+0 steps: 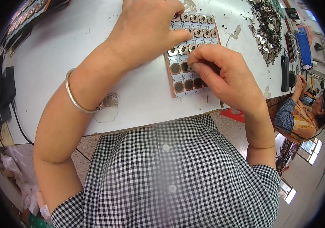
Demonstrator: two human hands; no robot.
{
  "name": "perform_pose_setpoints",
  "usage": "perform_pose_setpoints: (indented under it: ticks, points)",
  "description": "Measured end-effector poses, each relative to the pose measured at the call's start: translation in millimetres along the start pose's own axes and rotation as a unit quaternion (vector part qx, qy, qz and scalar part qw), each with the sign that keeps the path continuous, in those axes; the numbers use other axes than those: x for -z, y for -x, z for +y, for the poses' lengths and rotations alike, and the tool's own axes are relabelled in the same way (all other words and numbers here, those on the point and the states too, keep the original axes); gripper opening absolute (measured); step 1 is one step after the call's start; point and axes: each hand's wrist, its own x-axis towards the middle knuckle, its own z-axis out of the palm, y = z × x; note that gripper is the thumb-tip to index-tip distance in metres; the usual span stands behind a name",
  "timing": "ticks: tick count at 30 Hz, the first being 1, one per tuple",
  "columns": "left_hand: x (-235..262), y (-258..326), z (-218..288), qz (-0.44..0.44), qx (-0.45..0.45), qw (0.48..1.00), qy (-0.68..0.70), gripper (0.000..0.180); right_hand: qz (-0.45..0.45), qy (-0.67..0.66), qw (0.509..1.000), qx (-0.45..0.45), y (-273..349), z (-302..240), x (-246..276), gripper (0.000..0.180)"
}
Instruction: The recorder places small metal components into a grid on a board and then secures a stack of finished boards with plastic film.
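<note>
A panel of small circuit boards [174, 90] lies on the white table. Its far rows carry shiny metal clips [183, 48] with square holes; the two near rows show bare dark round pads [189, 84]. My left hand [143, 32] reaches over the panel's far left corner. Its thumb is stretched across the clips, apart from the forefinger, which touches the far row. My right hand [229, 74] is over the panel's right side, thumb and forefinger pinched just above a pad in the first row without clips. Something small and greyish shows at those fingertips, too hidden to name.
A heap of loose metal clips and dark bits [269, 36] spreads at the table's far right. Stacked panels [25, 17] stand far left. A black device [6, 91] with a cable sits at the left edge. Right are a black bar [285, 74], a blue bin [304, 45] and another person [303, 114].
</note>
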Motion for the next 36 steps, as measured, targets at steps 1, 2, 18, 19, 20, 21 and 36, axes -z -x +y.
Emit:
perform_pose_setpoints:
  ticks: [1, 2, 18, 19, 20, 21, 36]
  points:
    - [0, 0, 1, 0.000, 0.000, 1.000, 0.000, 0.033, 0.014, 0.012, 0.999, 0.026, 1, 1, -1, 0.011]
    - [1, -1, 1, -0.005, 0.005, 1.000, 0.000, 0.033, 0.014, 0.012, 1.000, 0.025, 1, 1, -1, 0.011]
    - [0, 0, 1, 0.001, 0.003, 1.000, -0.012, 0.032, 0.042, 0.021, 0.999, 0.006, 4, -8, -8, 0.009]
    - [0, 0, 1, 0.001, 0.004, 1.000, -0.011, 0.032, 0.052, 0.052, 0.997, 0.027, 5, -8, -9, 0.011]
    - [0, 0, 1, -0.001, 0.005, 1.000, -0.014, 0.032, 0.051, 0.052, 0.997, 0.027, 5, -9, -8, 0.011]
    - [0, 0, 1, -0.002, 0.006, 1.000, -0.017, 0.032, 0.042, 0.026, 0.999, 0.008, 4, -11, -7, 0.012]
    - [2, -1, 3, 0.000, 0.012, 1.000, 0.000, 0.031, 0.247, 0.114, 0.955, 0.116, 19, 16, -47, 0.021]
